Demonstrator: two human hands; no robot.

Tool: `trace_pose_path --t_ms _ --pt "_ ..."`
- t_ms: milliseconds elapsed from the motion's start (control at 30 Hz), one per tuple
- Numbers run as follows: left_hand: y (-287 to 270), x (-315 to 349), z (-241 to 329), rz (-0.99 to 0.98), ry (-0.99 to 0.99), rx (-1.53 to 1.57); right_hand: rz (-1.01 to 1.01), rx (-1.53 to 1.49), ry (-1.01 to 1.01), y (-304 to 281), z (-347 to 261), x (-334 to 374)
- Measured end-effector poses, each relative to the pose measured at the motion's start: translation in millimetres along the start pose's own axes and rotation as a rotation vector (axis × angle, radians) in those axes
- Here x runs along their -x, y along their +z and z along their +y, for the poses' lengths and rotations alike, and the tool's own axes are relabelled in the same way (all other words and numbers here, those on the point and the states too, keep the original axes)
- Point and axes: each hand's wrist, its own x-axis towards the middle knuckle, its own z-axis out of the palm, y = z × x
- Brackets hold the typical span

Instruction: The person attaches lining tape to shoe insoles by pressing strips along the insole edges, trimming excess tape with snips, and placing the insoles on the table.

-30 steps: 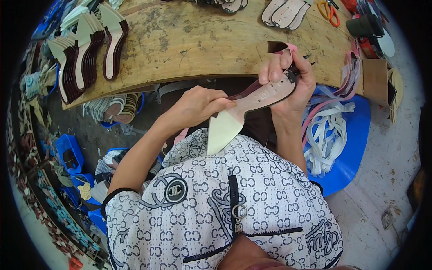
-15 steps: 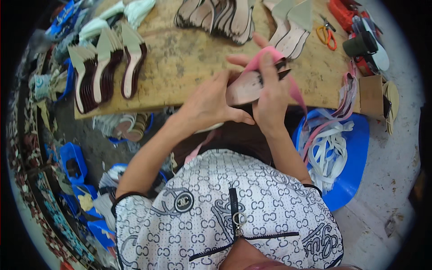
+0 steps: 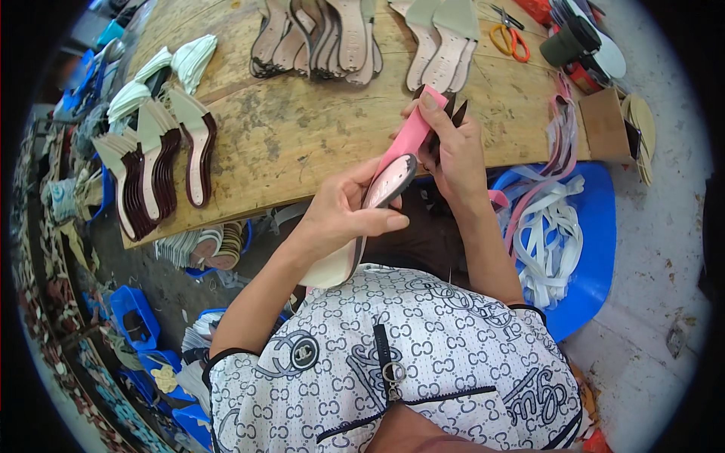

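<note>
My left hand (image 3: pixel 336 219) is closed around a pale shoe insole (image 3: pixel 389 183) with a dark edge; its cream end hangs down toward my shirt. A pink strip (image 3: pixel 410 140) runs from the insole's upper end up to my right hand (image 3: pixel 457 155). There the right thumb pinches the strip against the fingers. Two dark pointed blades, seemingly of scissors (image 3: pixel 459 113), jut out above that same hand; their handles are hidden in the palm. Both hands are just off the near edge of the wooden table (image 3: pixel 302 143).
Stacked insoles (image 3: pixel 158 166) stand at the table's left, others (image 3: pixel 325 41) at the far side. Orange-handled pliers (image 3: pixel 510 38) lie far right. A blue tub (image 3: pixel 596 249) holds white strips (image 3: pixel 547 241). A cardboard box (image 3: pixel 604 124) sits at the right edge.
The insole has turned, its cream end now pointing down toward me. My left hand has moved down and left with it. The pink strip is now stretched between both hands.
</note>
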Motion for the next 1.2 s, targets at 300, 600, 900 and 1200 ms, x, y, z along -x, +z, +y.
trace_pose_path --t_ms 300,600,900,1200 --pt "4.5 12.1 4.9 -0.001 -0.021 -0.325 0.146 -0.237 0.105 -34.0 -28.5 19.9" --pt "-14.6 -36.3 -4.9 0.376 0.722 -0.896 0.121 -0.116 -0.073 7.4 -9.2 76.8" --pt "3.5 -62.8 41.6 0.418 0.533 0.116 -0.020 0.265 -0.486 29.0 -42.5 -33.9" --pt "-21.2 -57.8 -6.9 0.534 0.529 0.166 -0.151 0.307 -0.194 7.0 12.7 56.7"
